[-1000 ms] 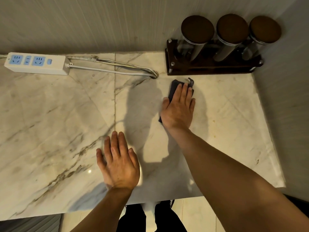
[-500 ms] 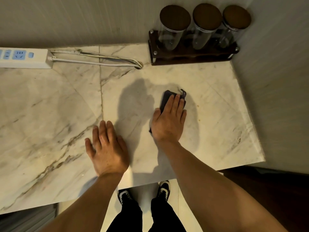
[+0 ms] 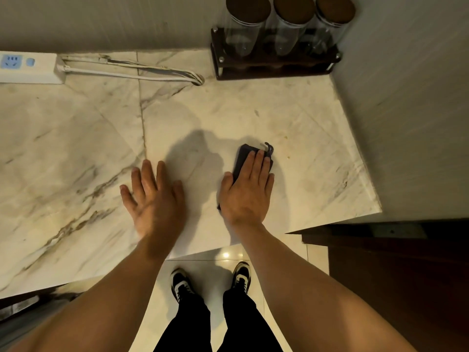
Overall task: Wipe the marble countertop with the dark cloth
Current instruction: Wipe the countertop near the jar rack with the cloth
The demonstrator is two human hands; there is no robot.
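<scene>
The dark cloth (image 3: 243,157) lies folded on the white marble countertop (image 3: 76,148), with a small loop sticking out at its far corner. My right hand (image 3: 247,190) presses flat on top of the cloth, fingers together, covering most of it. To its left, my left hand (image 3: 152,199) rests palm down on the bare marble with fingers spread, holding nothing. Both hands are near the counter's front edge.
A dark wooden rack (image 3: 275,64) with three lidded glass jars stands in the back right corner. A white power strip (image 3: 28,68) and its cable (image 3: 142,72) lie along the back wall. A wall bounds the right side. My shoes (image 3: 210,278) stand on the tiled floor.
My right hand has dragged the cloth from beside the jar rack back toward the front edge. The left hand stayed flat on the marble.
</scene>
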